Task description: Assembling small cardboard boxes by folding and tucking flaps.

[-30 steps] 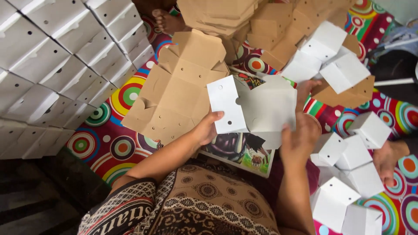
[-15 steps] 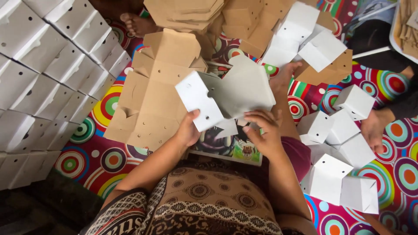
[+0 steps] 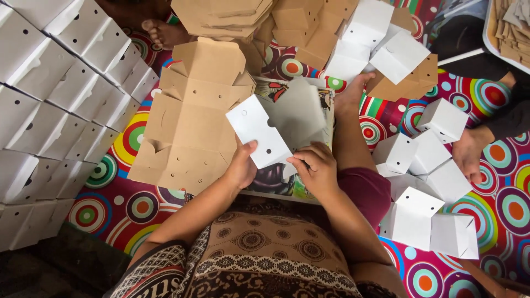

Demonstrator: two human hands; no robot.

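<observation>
Behind white box blank (image 3: 259, 132), left fingers (image 3: 249, 148) mostly hidden

We're hemmed in: a wall of stacked white folded cardboard boxes (image 3: 61, 110) blocks our left, flat brown cardboard blanks (image 3: 187, 132) lie just ahead-left, loose white boxes (image 3: 425, 182) crowd our right beside another person's hand (image 3: 469, 154). Open passage shows only over the bare circle-patterned colourful mat (image 3: 116, 209) at lower left.
</observation>
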